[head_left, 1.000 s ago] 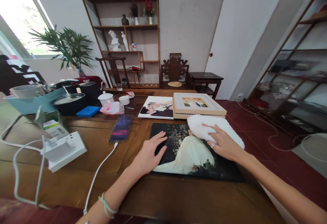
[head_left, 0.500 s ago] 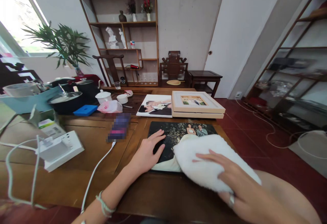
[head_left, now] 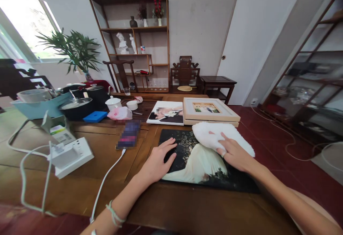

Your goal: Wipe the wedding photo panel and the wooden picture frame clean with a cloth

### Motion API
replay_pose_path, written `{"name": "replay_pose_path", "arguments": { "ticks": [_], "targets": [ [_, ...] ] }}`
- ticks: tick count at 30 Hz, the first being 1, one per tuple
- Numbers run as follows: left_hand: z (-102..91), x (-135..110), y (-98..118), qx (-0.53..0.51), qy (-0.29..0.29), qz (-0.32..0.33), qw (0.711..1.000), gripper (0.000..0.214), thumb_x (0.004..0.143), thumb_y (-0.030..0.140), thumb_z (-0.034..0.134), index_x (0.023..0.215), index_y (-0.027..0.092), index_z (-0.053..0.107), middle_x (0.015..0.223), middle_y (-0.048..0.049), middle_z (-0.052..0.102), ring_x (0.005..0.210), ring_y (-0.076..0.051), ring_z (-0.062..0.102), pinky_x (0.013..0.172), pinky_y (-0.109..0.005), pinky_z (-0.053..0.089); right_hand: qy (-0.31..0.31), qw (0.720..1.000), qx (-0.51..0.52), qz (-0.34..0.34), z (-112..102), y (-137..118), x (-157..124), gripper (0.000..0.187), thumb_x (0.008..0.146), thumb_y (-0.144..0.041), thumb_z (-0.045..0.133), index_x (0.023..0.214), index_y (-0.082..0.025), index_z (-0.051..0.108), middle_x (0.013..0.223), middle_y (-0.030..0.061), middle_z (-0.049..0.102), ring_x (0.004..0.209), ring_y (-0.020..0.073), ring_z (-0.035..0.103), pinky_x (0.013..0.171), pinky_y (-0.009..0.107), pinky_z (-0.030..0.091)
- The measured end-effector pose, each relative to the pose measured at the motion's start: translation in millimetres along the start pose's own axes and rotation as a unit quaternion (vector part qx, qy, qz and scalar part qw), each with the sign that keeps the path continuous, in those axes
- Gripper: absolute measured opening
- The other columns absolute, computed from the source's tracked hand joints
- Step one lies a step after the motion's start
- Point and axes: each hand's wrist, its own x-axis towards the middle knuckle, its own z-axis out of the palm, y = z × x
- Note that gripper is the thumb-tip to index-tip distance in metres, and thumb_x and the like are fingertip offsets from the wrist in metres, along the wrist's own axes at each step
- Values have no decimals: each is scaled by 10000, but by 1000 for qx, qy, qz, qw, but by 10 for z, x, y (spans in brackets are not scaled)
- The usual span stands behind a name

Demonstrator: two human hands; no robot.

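Observation:
A dark photo panel [head_left: 199, 165] lies flat on the wooden table, printed with a pale trailing dress and blossoms. My left hand [head_left: 158, 161] rests on its left edge, fingers stretched out and holding nothing. Over the panel's upper right part, my right hand [head_left: 233, 153] holds a fluffy white cloth [head_left: 230, 131] down against the surface. The cloth hides the couple's figures in the picture and reaches the far edge of the panel. Just beyond lie a white photo panel [head_left: 166, 117] and a stack of light wooden picture frames [head_left: 210, 113].
Left of the panel are a blurred-out phone [head_left: 128, 135] on a white cable [head_left: 105, 174], a white power strip [head_left: 73, 156] and an opened small box [head_left: 60, 129]. Farther back stand pans [head_left: 76, 108], a blue basin [head_left: 40, 108] and a lidded white cup [head_left: 113, 103].
My right hand has pushed the white cloth away from me towards the panel's far edge, uncovering the dress and the lower right part. My left hand stays on the left edge.

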Motion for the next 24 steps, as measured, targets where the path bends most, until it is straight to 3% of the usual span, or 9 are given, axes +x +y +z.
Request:
{"name": "replay_pose_path", "arguments": {
  "ticks": [3, 5, 9, 11, 14, 16, 19, 22, 24],
  "targets": [
    [6, 6, -2, 9, -10, -6, 1000, 332, 871, 251, 452, 1178, 175, 554, 1337, -84, 492, 1273, -202, 404, 1050, -418, 342, -46, 998, -2, -35, -24, -313, -361, 243, 790, -199, 404, 867, -161, 631, 1434, 94, 322, 1319, 335, 225, 1001, 537, 314],
    [17, 13, -17, 10, -10, -2, 1000, 335, 871, 248, 449, 1179, 169, 556, 1335, -87, 493, 1272, -202, 405, 1050, -416, 343, -64, 996, 4, -61, -37, -539, -610, 206, 748, -163, 435, 781, -170, 638, 1448, 76, 283, 1334, 327, 164, 1030, 557, 264],
    [37, 19, -54, 7, 0, 13, 1000, 329, 870, 247, 448, 1162, 159, 571, 1324, -98, 503, 1262, -207, 419, 1046, -412, 351, -113, 978, 44, -170, -30, -819, -897, 256, 653, -88, 468, 746, -216, 670, 1369, 40, 423, 1310, 297, 259, 1078, 553, 131],
    [37, 17, -60, 4, 4, 19, 1000, 327, 870, 251, 449, 1155, 154, 578, 1317, -102, 510, 1258, -208, 425, 1047, -411, 352, -111, 975, 59, -182, -46, -832, -906, 268, 652, -89, 478, 768, -225, 677, 1353, 31, 447, 1306, 289, 272, 1083, 540, 136],
    [31, 16, -54, 1, 6, 19, 1000, 327, 867, 254, 456, 1148, 150, 585, 1312, -106, 514, 1252, -210, 433, 1051, -412, 348, -92, 984, 42, -150, -115, -717, -773, 217, 688, -123, 487, 808, -173, 661, 1418, 73, 342, 1330, 304, 195, 1071, 537, 196],
    [30, 22, -47, -1, 7, 17, 1000, 325, 865, 256, 461, 1143, 151, 590, 1314, -105, 512, 1249, -209, 438, 1052, -411, 348, -85, 989, 24, -122, -156, -590, -592, 182, 726, -148, 471, 789, -150, 642, 1431, 107, 309, 1325, 310, 215, 1060, 540, 222],
    [31, 36, -43, -5, 8, 18, 1000, 323, 863, 255, 463, 1137, 146, 595, 1312, -107, 514, 1246, -204, 441, 1054, -401, 347, -74, 992, 8, -102, -152, -402, -227, 222, 787, -177, 431, 864, -131, 634, 1389, 147, 386, 1314, 290, 262, 1071, 523, 204],
    [27, 45, -44, -6, 9, 17, 1000, 320, 863, 254, 466, 1133, 145, 597, 1310, -108, 516, 1245, -203, 443, 1053, -400, 349, -61, 993, -6, -106, -69, -294, 123, 282, 820, -176, 396, 968, -121, 629, 1281, 151, 521, 1328, 266, 233, 1082, 529, 156],
    [23, 46, -43, -8, 9, 18, 1000, 318, 862, 254, 469, 1133, 147, 597, 1310, -108, 515, 1244, -203, 443, 1052, -401, 351, -49, 993, -17, -103, -6, -279, 267, 292, 824, -185, 401, 990, -121, 632, 1283, 153, 518, 1339, 263, 201, 1082, 548, 119]
  ]
}}
